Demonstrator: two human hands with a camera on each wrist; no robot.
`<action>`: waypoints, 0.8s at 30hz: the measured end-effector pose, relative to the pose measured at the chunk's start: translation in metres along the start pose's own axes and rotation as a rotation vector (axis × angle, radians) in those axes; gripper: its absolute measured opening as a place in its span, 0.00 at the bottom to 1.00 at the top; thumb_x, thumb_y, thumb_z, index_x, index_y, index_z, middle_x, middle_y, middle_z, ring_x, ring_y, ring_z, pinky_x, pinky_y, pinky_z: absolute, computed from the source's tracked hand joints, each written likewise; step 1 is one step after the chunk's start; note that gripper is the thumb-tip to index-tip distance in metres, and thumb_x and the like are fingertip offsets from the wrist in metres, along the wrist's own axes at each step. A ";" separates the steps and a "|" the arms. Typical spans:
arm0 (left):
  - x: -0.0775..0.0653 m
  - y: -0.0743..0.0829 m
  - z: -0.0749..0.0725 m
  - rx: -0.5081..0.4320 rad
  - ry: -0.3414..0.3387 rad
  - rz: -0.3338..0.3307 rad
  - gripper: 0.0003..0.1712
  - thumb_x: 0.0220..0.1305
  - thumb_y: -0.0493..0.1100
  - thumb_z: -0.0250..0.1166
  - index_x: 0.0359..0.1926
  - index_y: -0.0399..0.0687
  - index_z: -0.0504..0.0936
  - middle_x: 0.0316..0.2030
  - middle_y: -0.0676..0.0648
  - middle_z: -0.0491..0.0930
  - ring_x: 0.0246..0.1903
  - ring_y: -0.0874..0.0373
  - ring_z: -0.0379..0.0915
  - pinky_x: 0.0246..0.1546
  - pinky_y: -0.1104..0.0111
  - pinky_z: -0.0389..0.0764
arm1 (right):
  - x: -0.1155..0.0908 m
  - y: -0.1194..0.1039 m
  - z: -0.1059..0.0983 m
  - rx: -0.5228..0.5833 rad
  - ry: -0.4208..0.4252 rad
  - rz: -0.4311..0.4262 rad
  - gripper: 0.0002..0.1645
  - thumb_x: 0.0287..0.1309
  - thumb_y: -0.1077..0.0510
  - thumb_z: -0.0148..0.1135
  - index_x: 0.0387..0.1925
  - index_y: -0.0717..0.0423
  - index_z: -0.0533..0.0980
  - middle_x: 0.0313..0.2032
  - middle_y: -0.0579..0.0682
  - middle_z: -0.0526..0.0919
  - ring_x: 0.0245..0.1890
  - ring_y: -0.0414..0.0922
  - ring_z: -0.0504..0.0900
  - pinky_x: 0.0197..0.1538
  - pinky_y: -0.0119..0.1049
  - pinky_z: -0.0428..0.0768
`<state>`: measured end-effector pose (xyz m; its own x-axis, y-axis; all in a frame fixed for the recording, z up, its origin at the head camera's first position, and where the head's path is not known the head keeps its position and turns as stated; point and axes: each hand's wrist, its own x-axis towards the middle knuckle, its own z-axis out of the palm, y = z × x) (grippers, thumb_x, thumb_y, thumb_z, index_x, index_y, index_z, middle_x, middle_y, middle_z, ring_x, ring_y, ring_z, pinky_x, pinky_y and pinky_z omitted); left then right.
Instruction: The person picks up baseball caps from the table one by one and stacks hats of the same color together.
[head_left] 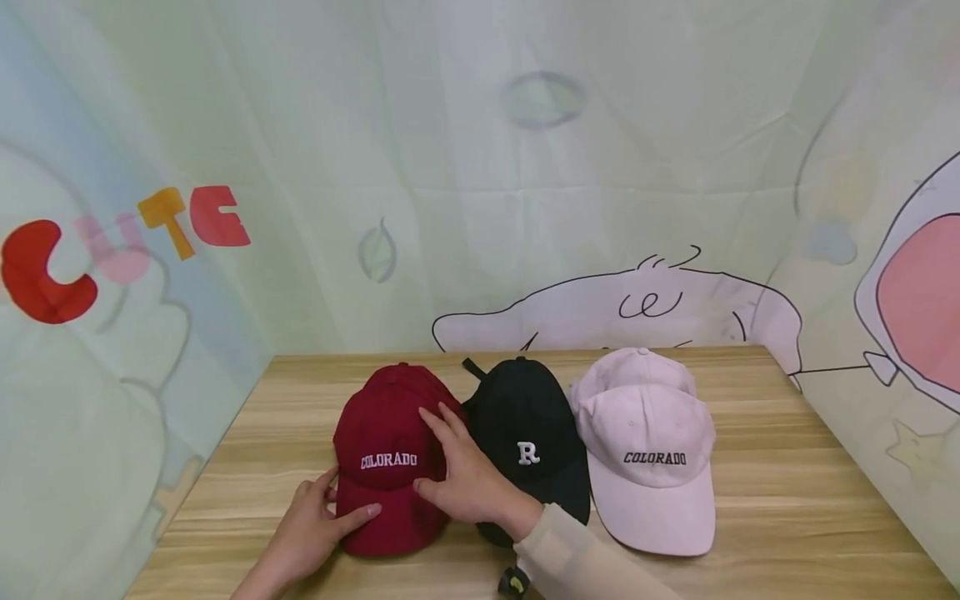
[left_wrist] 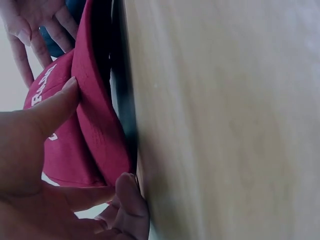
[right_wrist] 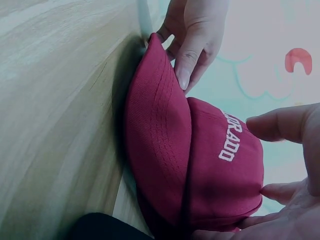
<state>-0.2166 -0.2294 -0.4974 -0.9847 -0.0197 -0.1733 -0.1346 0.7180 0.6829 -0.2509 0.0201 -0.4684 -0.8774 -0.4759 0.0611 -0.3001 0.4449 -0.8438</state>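
Note:
A dark red baseball cap (head_left: 386, 421) with white COLORADO lettering lies on the wooden table, brim toward me. My left hand (head_left: 307, 525) pinches the left edge of its brim. The thumb (left_wrist: 57, 107) lies over the brim and the other fingers curl at its edge, as the left wrist view shows. Spread over the right side of the crown is my right hand (head_left: 476, 475), its fingertips (right_wrist: 272, 192) at the fabric. A black baseball cap (head_left: 517, 400) with a white R sits directly right of the red one, partly covered by my right hand and wrist.
Right of the black cap stands a pale pink COLORADO cap (head_left: 652, 425), with another pale pink cap (head_left: 637, 364) stacked behind it. The wooden table (head_left: 795, 483) ends at a printed cloth backdrop (head_left: 480, 208) at the back and both sides.

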 end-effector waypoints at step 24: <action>-0.006 0.008 -0.017 0.146 0.070 0.001 0.68 0.58 0.69 0.73 0.76 0.23 0.52 0.62 0.27 0.63 0.52 0.39 0.74 0.49 0.50 0.82 | -0.013 -0.003 -0.013 0.006 -0.051 0.023 0.48 0.64 0.48 0.66 0.81 0.42 0.55 0.81 0.51 0.53 0.78 0.54 0.59 0.77 0.60 0.63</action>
<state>-0.2136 -0.2349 -0.4787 -0.9908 -0.0633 -0.1193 -0.1207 0.8115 0.5717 -0.2433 0.0352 -0.4598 -0.8637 -0.5039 0.0145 -0.2778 0.4518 -0.8477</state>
